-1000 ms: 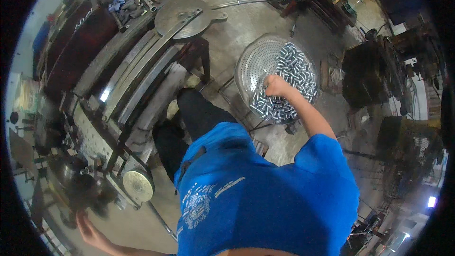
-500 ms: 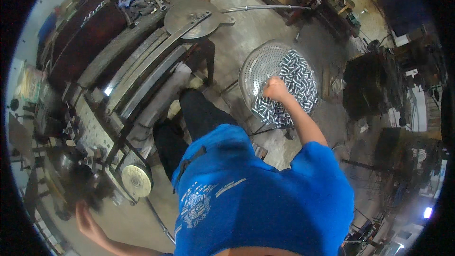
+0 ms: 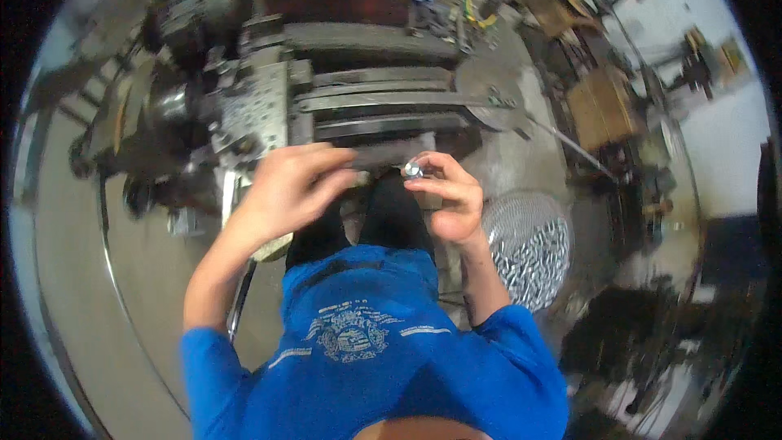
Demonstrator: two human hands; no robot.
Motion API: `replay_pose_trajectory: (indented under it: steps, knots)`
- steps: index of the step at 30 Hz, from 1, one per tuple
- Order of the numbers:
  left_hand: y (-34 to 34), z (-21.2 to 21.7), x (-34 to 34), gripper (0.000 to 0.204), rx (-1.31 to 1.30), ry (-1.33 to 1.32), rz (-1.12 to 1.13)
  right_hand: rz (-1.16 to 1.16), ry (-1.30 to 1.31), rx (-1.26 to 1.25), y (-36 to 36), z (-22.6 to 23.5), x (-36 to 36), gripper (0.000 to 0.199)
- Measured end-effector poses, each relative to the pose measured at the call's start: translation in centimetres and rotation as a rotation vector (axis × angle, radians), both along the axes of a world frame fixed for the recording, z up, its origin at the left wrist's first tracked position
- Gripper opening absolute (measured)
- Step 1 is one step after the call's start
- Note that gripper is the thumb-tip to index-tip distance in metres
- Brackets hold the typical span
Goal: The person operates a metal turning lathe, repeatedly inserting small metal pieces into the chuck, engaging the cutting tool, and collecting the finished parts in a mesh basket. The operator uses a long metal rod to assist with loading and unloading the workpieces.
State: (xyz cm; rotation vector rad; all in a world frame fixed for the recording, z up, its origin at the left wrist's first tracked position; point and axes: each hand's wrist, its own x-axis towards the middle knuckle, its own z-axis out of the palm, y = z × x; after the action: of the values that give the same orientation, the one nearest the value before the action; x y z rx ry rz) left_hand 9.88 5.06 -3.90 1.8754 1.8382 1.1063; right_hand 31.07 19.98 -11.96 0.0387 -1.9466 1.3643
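Observation:
In front of my body, my right hand point(image 3: 456, 200) pinches a small shiny metal cylinder point(image 3: 412, 169) between thumb and fingers. Facing it across a short gap is my left hand point(image 3: 293, 187), its fingers stretched out and the thumb apart, with nothing visible in it; it is a little blurred. Beside my right forearm stands a round perforated metal bowl point(image 3: 517, 202), partly filled with many short shiny metal cylinders point(image 3: 533, 265) of much the same look.
Ahead stretches a lathe-like machine with long metal rails point(image 3: 383, 99) and a round plate point(image 3: 491, 94) at its right end. Its drilled metal block point(image 3: 257, 114) lies beyond my left hand. Tools with yellow handles point(image 3: 481, 16) rest at the back. A cardboard box point(image 3: 603, 110) stands at right.
My right hand has left the bowl and come in front of me with a metal cylinder. My left hand has swung in from the far left. The view has turned toward the machine.

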Motion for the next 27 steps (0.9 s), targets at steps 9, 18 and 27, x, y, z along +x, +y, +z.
replay_pose_trajectory:
  steps: [9, 18, 27]
  knots:
    - [0.2, -2.0, -1.3, 0.025, -0.024, -0.076, 0.063, 0.057, -0.095, 0.439, -1.6, 4.4, -6.9, 0.041]
    - [-4.1, -1.6, -6.1, 0.033, 0.073, -0.498, 0.298, 0.324, -0.146, 0.763, -1.9, 8.7, -16.2, 0.040]
    - [-17.1, 0.0, -16.0, 0.022, 0.067, -0.295, 0.755, 0.243, -0.332, 1.027, -3.8, 8.7, -31.4, 0.029]
